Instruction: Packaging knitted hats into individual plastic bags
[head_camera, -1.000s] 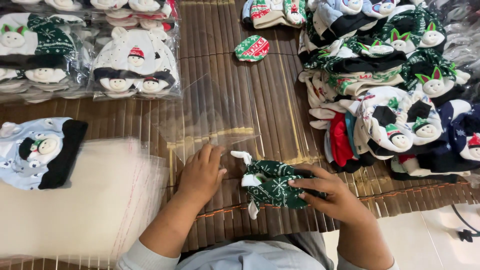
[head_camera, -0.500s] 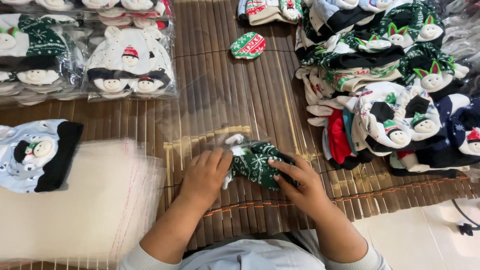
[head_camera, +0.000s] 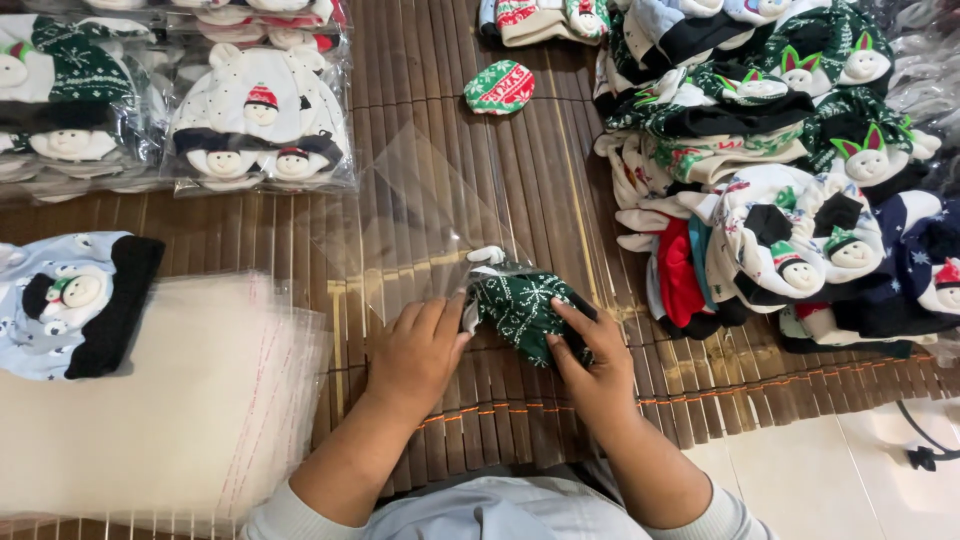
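One big heap of loose socks (head_camera: 800, 180) sits well right; two sealed packs (head_camera: 258, 120) hold socks top left. One clear bag (head_camera: 420, 225) takes one green snowflake sock pair (head_camera: 525, 310) — left hand (head_camera: 420, 350) flat at its mouth, right hand (head_camera: 590, 365) pinching the pair.

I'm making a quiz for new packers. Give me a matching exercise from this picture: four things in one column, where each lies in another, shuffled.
Things:
1. green snowflake sock
2. stack of clear bags
3. round red-and-green piece
4. heap of loose socks

Places:
A. alone near the mat's top, middle
B. between the left hand and right hand
C. right side of the mat
D. lower left, beside a pale blue sock

Pairs: 1-B, 2-D, 3-A, 4-C
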